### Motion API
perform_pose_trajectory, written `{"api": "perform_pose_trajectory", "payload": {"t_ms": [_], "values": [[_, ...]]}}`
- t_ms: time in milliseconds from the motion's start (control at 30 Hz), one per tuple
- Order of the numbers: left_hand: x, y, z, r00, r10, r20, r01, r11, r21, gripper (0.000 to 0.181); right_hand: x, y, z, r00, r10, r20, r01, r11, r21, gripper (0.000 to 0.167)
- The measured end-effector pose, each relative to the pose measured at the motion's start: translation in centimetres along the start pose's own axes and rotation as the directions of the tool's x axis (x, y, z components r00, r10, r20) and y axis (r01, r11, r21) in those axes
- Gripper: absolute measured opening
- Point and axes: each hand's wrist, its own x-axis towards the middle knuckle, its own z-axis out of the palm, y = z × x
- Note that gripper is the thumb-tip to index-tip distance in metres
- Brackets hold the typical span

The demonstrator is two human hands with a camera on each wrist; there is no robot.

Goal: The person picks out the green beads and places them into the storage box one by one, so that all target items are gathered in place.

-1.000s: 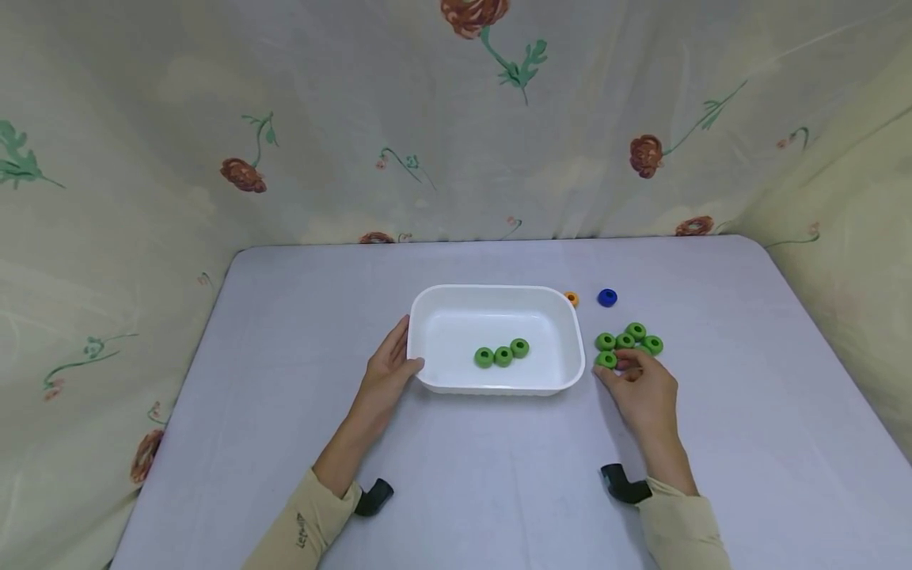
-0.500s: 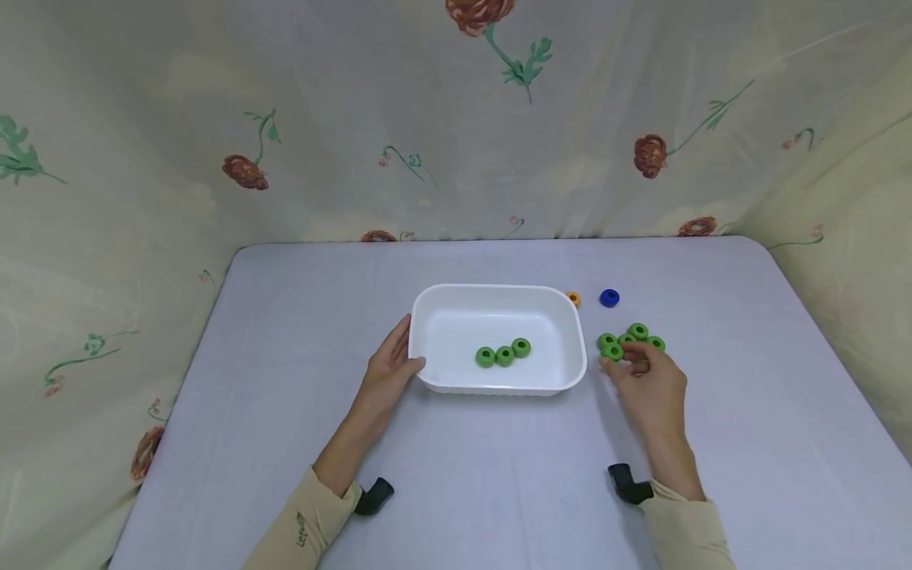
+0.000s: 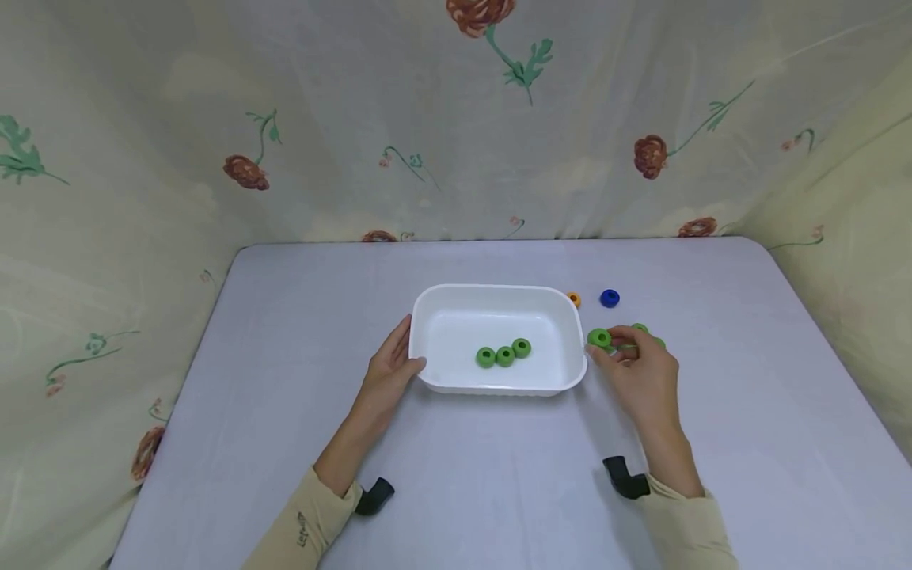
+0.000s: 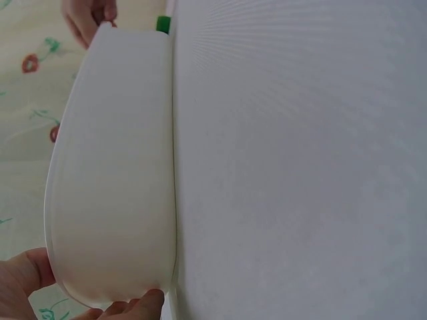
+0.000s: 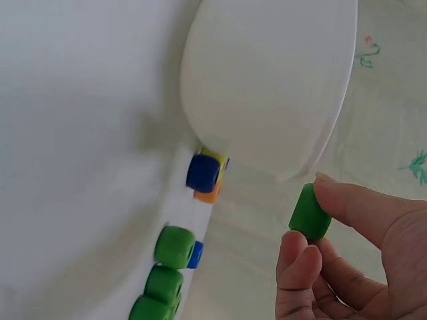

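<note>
One flowered cloth (image 3: 321,87) hung behind pale table (image 3: 499,483). White tray (image 3: 456,324) set on table, gripped at left end by left hand (image 3: 385,376), thumb at rim. By right hand (image 3: 644,381), green bead (image 3: 598,343) pinched between thumb and fingertips, just beside tray's right rim. Three green beads (image 3: 505,362) laid inside tray, close together. Loose green beads (image 5: 175,248) partly hidden behind right hand in head view. Blue bead (image 3: 609,301) seen farther back.

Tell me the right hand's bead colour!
The bead is green, clearest in the right wrist view.
</note>
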Motion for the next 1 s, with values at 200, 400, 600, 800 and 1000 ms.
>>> {"api": "perform_pose_trajectory", "payload": {"t_ms": [200, 400, 600, 800, 1000], "values": [[-0.1, 0.1, 0.0, 1.0, 0.006, -0.002, -0.006, 1.0, 0.003, 0.076, -0.1, -1.4, 0.6, 0.999, -0.037, 0.023, 0.037, 0.999, 0.018, 0.039], [0.0, 0.0, 0.0, 1.0, 0.01, 0.003, -0.01, 1.0, 0.0, 0.075, -0.3, -2.3, 1.2, 0.995, -0.09, 0.045, 0.088, 0.995, 0.042, 0.037], [0.0, -0.1, -0.1, 1.0, 0.017, 0.011, -0.017, 1.0, -0.001, 0.075, -0.4, -3.1, 2.1, 0.987, -0.143, 0.074, 0.139, 0.989, 0.046, 0.036], [-0.1, 0.0, -0.1, 1.0, 0.024, 0.017, -0.024, 1.0, -0.003, 0.076, -0.6, -4.2, 3.1, 0.97, -0.201, 0.135, 0.198, 0.979, 0.036, 0.036], [0.0, 0.0, -0.1, 1.0, 0.018, 0.015, -0.018, 1.0, -0.014, 0.076, -0.5, -5.0, 4.3, 0.951, -0.242, 0.194, 0.243, 0.97, 0.02, 0.036]]}}
